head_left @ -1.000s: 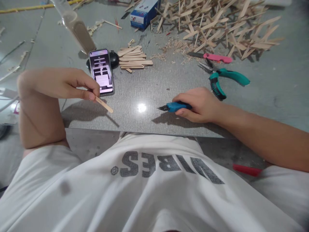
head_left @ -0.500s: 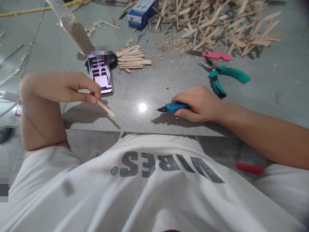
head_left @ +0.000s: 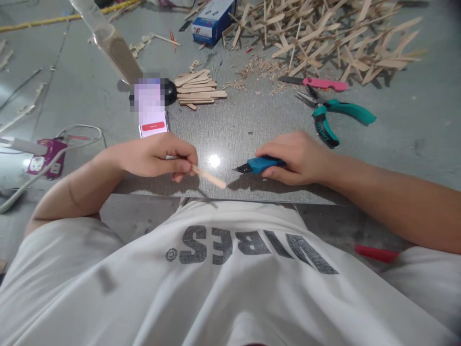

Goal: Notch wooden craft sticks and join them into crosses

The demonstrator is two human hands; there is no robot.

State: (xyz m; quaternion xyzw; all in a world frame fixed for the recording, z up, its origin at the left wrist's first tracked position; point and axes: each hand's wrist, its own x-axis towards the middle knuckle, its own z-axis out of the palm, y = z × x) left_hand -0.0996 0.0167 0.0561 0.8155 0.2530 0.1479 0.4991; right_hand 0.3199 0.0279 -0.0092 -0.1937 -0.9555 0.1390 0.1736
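In the head view, my left hand [head_left: 162,156] pinches one end of a flat wooden craft stick [head_left: 211,178]. The stick's free, rounded end points right and down, close to the table's front edge. My right hand [head_left: 299,156] is closed around a blue utility knife [head_left: 260,164] with a black nose. Its thin tip faces left, a short gap away from the stick. Behind my left hand stands a smartphone [head_left: 153,115], its lower end partly hidden by the hand. A stack of craft sticks [head_left: 200,89] lies beyond.
Green-handled pliers [head_left: 347,110] and a pink-handled knife [head_left: 324,84] lie at the right. Behind them spreads a heap of crossed sticks [head_left: 324,38], with wood shavings [head_left: 261,67] nearby. A blue box [head_left: 212,24], a glue bottle [head_left: 115,50] and a purple power socket [head_left: 46,158] are also here.
My left hand has moved right and slightly down with the stick, towards the knife. The phone's screen shows something different. My right hand has barely moved.
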